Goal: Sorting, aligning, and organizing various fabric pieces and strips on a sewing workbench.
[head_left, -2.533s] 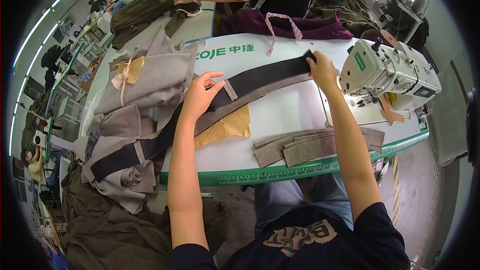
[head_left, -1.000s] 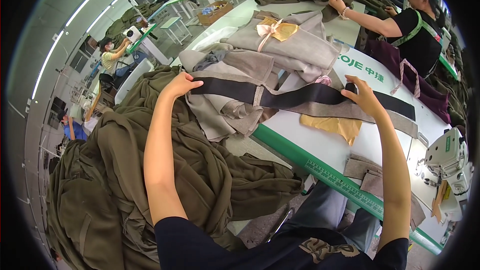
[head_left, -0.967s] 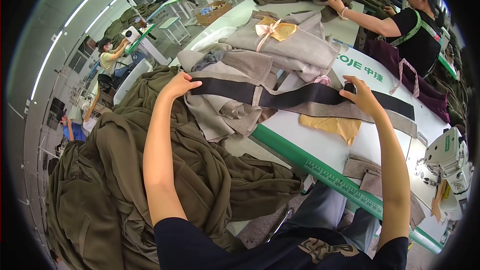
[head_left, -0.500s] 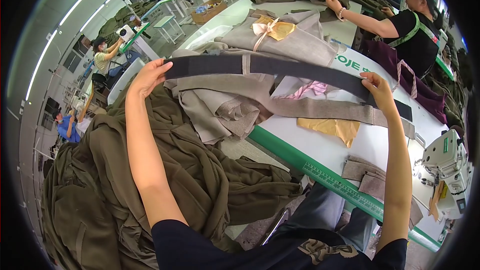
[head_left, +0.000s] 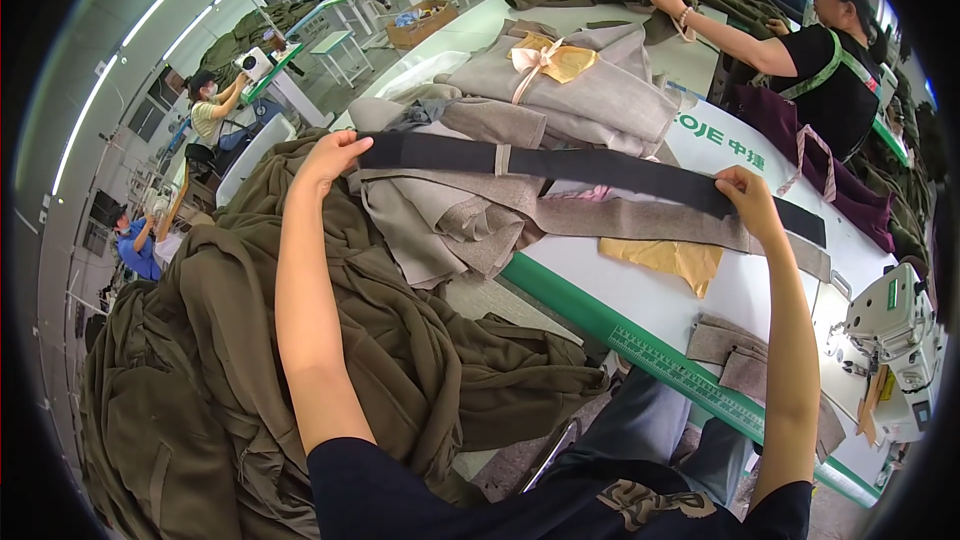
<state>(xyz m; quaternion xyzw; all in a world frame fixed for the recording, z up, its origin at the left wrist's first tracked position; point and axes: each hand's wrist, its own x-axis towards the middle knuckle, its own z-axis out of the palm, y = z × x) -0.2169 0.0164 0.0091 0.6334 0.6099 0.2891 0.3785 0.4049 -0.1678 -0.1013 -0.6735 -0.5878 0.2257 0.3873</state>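
A long black fabric band [head_left: 600, 166] stretches between my two hands above the table. One narrow grey piece [head_left: 502, 159] crosses it left of its middle. My left hand [head_left: 330, 158] pinches the band's left end between thumb and fingers. Farther along, my right hand [head_left: 748, 200] is closed on the band, whose right end runs on past it. Below the band lies a grey-brown fabric strip [head_left: 650, 223], partly covered by it. Folded grey cloth pieces [head_left: 440, 215] lie under the band's left half. A pink bundle [head_left: 585, 192] shows only in part behind the band.
A large olive-green fabric heap [head_left: 250, 340] fills the left. The white table has a green ruler edge [head_left: 640, 345]. A tan scrap [head_left: 665, 262], small grey pieces [head_left: 745, 365] and a sewing machine [head_left: 890, 330] are on the right. A co-worker [head_left: 830, 60] handles olive cloth across the table.
My left hand has moved right and down, still pinching the band. The band sits lower and covers more of the pink bundle. My right hand has dropped slightly.
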